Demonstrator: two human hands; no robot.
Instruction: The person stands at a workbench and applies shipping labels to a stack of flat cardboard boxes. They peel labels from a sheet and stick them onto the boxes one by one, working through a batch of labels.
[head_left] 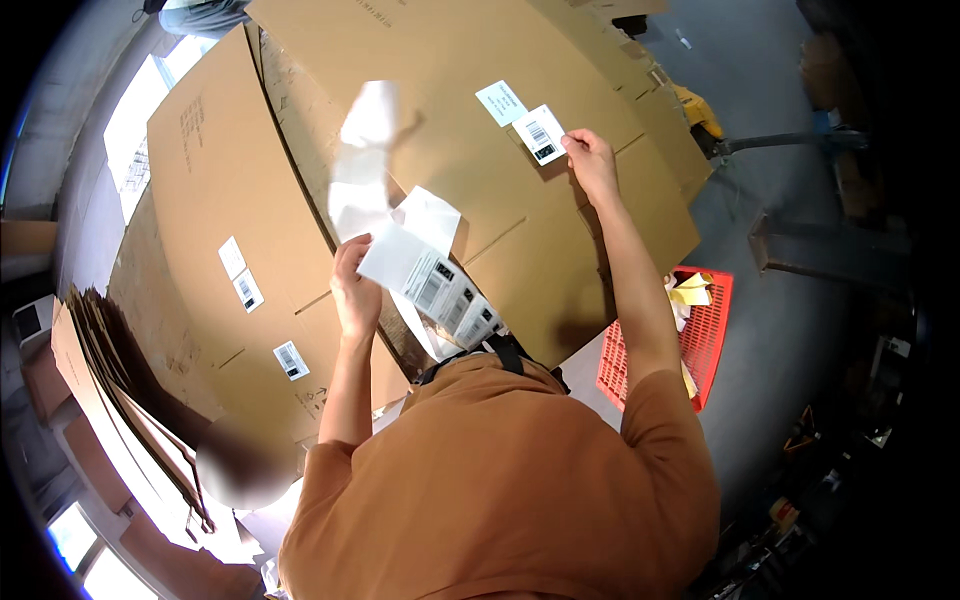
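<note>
1. The flattened cardboard box [560, 200] lies under both hands and fills most of the view. Another flat sheet of cardboard [220, 200] lies off to the left of the left hand, with small labels already on it.
2. A red plastic basket [705, 335] sits below and to the right of the right forearm, holding yellowish paper scraps.
3. The label strip [425, 275] is in the left hand [352, 290]. The fingers are closed around its upper left corner, and the printed labels trail down and right from that pinch. Peeled white backing paper [365, 160] curls up above the same hand.
4. The right hand [592, 160] is stretched out, its fingertips pressing the right edge of a barcode label [540, 134] against the cardboard. It presses rather than grasps, so the hand is closed on nothing.
5. A second, paler label [501, 102] sits just up and left of the pressed one, with their corners almost touching.
6. Risks, as I judge them:
   - The pressed label may go down crooked or wrinkled, since only one edge is under the fingers.
   - It could overlap its neighbour.
   - The loose backing may flop onto exposed adhesive on the strip.
</note>
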